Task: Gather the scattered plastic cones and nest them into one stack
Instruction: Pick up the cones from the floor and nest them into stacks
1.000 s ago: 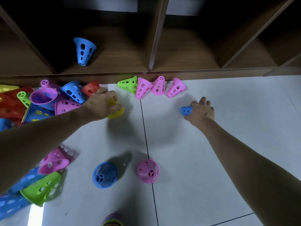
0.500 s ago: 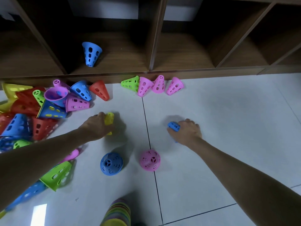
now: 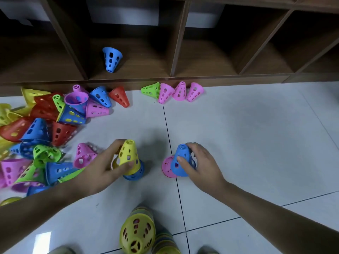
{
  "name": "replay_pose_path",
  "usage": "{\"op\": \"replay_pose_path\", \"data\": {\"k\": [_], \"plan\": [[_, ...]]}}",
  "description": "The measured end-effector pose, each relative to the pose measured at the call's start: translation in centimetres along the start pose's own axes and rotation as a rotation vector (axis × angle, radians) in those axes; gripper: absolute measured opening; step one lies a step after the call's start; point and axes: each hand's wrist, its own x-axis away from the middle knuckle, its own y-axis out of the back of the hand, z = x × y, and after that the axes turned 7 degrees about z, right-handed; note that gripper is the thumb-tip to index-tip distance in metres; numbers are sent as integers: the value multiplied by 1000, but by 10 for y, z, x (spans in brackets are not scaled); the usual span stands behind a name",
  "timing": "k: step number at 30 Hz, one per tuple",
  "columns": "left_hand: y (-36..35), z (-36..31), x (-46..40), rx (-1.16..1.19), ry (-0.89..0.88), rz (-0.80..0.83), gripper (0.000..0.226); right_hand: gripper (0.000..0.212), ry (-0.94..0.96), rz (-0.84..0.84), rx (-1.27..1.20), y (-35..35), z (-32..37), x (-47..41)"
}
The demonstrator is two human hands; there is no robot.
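My left hand (image 3: 102,167) grips a yellow cone (image 3: 128,156) and holds it upright over a blue cone (image 3: 134,176) standing on the floor. My right hand (image 3: 200,165) grips a blue cone (image 3: 180,160) set over a pink cone (image 3: 167,166) on the floor. A tall stack of nested cones (image 3: 139,233) with a yellow one on top rises at the bottom centre, between my feet. A heap of loose cones (image 3: 45,129) in several colours lies at the left.
A green cone (image 3: 151,90) and three pink cones (image 3: 180,92) lie along the base of a wooden shelf unit (image 3: 176,43). One blue cone (image 3: 111,58) stands inverted inside a shelf compartment. A red cone (image 3: 120,96) lies near the heap. The floor is white tile.
Both hands drew back toward me with their cones. The yellow cone now sits over the blue floor cone, and the blue cone over the pink one. The stack has come further into view.
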Motion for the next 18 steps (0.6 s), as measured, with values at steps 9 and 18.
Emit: {"op": "replay_pose_path", "data": {"k": [9,18], "plan": [[1,35,1,-393,-56,86,49,21,30,205,118,-11,-9,-13],[48,41,-74,-570,-140,-49,61,25,6,-102,-8,15,-39,-87]]}}
